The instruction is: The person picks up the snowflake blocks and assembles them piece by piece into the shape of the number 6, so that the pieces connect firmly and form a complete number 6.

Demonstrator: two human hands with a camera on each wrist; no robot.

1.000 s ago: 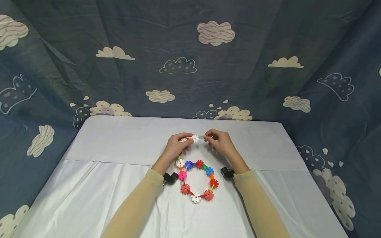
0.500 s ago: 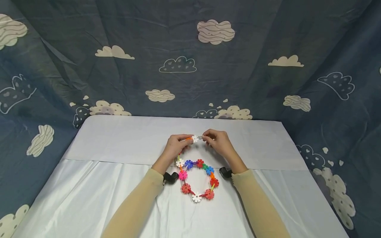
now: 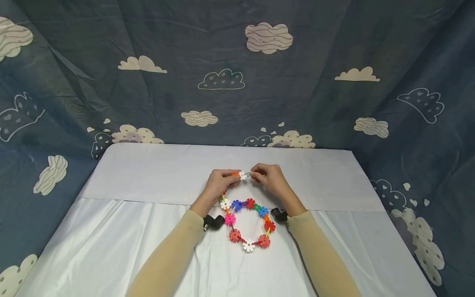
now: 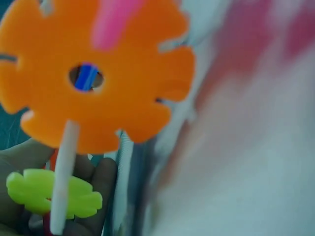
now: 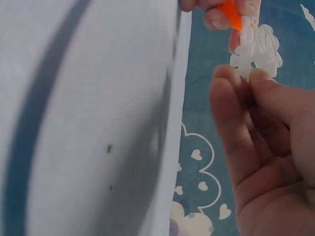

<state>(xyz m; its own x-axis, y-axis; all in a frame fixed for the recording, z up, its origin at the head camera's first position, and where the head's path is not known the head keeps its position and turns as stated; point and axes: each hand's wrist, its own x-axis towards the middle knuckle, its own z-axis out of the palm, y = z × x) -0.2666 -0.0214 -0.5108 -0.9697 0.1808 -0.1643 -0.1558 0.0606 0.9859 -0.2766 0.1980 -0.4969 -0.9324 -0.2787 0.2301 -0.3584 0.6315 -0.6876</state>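
Observation:
Near the far part of the table my left hand (image 3: 219,182) pinches an orange snowflake disc (image 5: 230,15) at one end of a linked chain. A white snowflake disc (image 5: 246,38), edge-on in the right wrist view, stands against it. My right hand (image 3: 272,180) pinches another white disc (image 5: 268,67) between thumb and fingertips, its rim meeting the first white one. Below my hands the chain of coloured discs (image 3: 230,219) hangs down and curls into a loop on the table. In the left wrist view another orange disc (image 4: 133,113) and a lime-green disc (image 4: 29,189) show close up.
A white cloth covers the table (image 3: 148,243), with a crease running across it. Behind and at both sides hangs a dark blue curtain (image 3: 311,111) printed with clouds. Black wrist cameras (image 3: 214,222) sit at both sleeve cuffs.
My right hand has shifted slightly left, bringing its white disc closer to the one by my left hand. The loop of discs has slid a little to the right.

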